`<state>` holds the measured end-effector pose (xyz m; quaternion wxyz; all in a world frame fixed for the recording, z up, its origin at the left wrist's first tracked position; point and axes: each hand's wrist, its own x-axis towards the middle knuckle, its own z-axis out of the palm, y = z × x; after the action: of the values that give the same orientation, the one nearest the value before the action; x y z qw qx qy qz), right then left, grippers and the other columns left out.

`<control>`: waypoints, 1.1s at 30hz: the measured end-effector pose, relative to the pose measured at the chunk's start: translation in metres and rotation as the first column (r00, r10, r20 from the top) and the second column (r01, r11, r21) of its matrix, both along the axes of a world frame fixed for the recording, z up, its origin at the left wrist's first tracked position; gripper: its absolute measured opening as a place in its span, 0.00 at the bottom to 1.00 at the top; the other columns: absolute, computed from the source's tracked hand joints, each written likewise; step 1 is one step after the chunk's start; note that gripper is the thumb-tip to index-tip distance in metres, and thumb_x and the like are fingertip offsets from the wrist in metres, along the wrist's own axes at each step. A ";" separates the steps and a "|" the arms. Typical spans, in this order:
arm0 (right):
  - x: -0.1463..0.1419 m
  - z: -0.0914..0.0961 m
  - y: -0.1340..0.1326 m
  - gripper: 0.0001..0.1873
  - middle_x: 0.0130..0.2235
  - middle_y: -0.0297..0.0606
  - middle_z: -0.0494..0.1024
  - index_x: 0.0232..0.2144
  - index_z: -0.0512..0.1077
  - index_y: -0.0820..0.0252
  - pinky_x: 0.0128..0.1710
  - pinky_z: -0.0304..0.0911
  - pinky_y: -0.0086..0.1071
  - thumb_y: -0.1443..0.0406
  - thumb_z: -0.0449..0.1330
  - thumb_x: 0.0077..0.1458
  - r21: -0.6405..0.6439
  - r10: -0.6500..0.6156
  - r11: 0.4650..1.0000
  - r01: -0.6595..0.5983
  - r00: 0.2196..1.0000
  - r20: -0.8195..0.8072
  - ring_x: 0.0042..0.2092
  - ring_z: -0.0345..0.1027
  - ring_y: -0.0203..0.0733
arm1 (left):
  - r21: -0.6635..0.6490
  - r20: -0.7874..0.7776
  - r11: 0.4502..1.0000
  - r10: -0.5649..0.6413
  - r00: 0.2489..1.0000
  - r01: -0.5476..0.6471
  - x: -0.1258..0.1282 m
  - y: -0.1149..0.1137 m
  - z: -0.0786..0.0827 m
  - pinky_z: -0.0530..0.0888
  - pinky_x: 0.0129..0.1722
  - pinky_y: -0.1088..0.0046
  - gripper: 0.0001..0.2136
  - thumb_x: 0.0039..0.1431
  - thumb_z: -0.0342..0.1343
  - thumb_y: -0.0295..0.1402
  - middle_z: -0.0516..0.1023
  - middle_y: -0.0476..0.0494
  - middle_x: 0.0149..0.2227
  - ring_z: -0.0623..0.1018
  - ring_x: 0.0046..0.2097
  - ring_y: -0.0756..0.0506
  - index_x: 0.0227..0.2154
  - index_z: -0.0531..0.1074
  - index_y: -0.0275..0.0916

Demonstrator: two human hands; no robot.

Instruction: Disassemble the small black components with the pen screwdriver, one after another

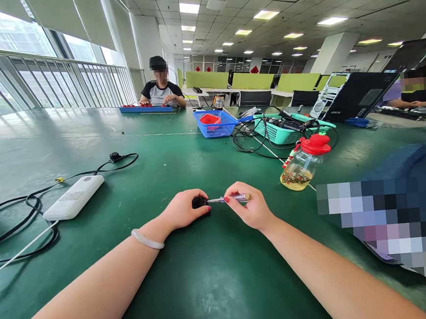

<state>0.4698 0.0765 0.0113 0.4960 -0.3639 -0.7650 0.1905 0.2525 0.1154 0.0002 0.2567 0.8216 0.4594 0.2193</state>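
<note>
My left hand [183,208] is closed around a small black part [199,202] on the green table [215,287]; most of that part is hidden by the fingers, and I cannot make out its kind. My right hand [251,205] grips a screwdriver [238,198] by its clear, purplish handle. The screwdriver lies nearly level, its metal shaft pointing left. Its tip meets the black part at the left fingertips; whether it sits in a screw is too small to tell.
At left lies a white power bank [74,197] with black cables. A red-lidded bottle [302,167] stands at right, before a teal basket [284,131] of cables. Beyond are a blue basket [216,127] and a person [161,92]. A dark blue bag [413,168] sits at near right.
</note>
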 end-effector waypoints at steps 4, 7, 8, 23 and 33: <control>0.001 -0.001 -0.002 0.09 0.27 0.33 0.73 0.29 0.71 0.55 0.29 0.59 0.30 0.59 0.56 0.60 -0.011 0.039 0.999 -0.039 0.996 0.077 0.27 0.64 0.36 | 0.070 -0.017 0.997 -0.028 0.999 0.029 0.000 -0.001 -0.002 0.71 0.50 0.63 0.13 0.55 0.57 0.42 0.79 0.46 0.44 0.75 0.47 0.41 0.42 0.74 0.44; 0.002 -0.001 -0.002 0.09 0.27 0.32 0.73 0.30 0.70 0.56 0.28 0.59 0.29 0.59 0.56 0.60 -0.009 0.070 0.998 -0.070 0.993 0.099 0.26 0.63 0.35 | 0.137 -0.024 0.990 -0.021 0.999 0.024 0.000 0.002 -0.004 0.69 0.54 0.60 0.14 0.55 0.58 0.40 0.77 0.43 0.45 0.73 0.49 0.40 0.43 0.75 0.42; 0.002 -0.001 -0.001 0.09 0.27 0.32 0.73 0.31 0.70 0.56 0.28 0.59 0.28 0.59 0.55 0.61 -0.009 0.079 0.997 -0.078 0.991 0.106 0.26 0.62 0.34 | 0.144 -0.024 0.990 -0.004 1.000 0.008 0.000 0.003 -0.005 0.69 0.54 0.59 0.14 0.55 0.58 0.40 0.76 0.42 0.45 0.73 0.49 0.40 0.43 0.75 0.42; 0.002 -0.011 0.006 0.05 0.37 0.35 0.78 0.37 0.72 0.54 0.38 0.65 0.30 0.65 0.58 0.58 -0.006 0.130 0.991 -0.134 0.948 0.289 0.35 0.71 0.37 | 0.035 0.088 0.991 0.126 0.988 -0.130 -0.002 0.009 -0.008 0.70 0.56 0.61 0.18 0.57 0.50 0.28 0.77 0.46 0.50 0.75 0.51 0.43 0.51 0.70 0.42; 0.002 -0.003 0.000 0.05 0.29 0.32 0.76 0.31 0.70 0.56 0.32 0.64 0.28 0.68 0.55 0.57 0.133 0.112 0.982 -0.133 0.981 0.156 0.28 0.67 0.34 | 0.102 0.008 0.990 0.095 0.995 -0.095 -0.002 0.008 -0.007 0.70 0.56 0.60 0.18 0.54 0.55 0.33 0.76 0.43 0.50 0.75 0.52 0.41 0.49 0.72 0.42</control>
<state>0.4716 0.0767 0.0078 0.4499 -0.2928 -0.8324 0.1380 0.2509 0.1230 -0.0068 0.2042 0.8105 0.4859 0.2557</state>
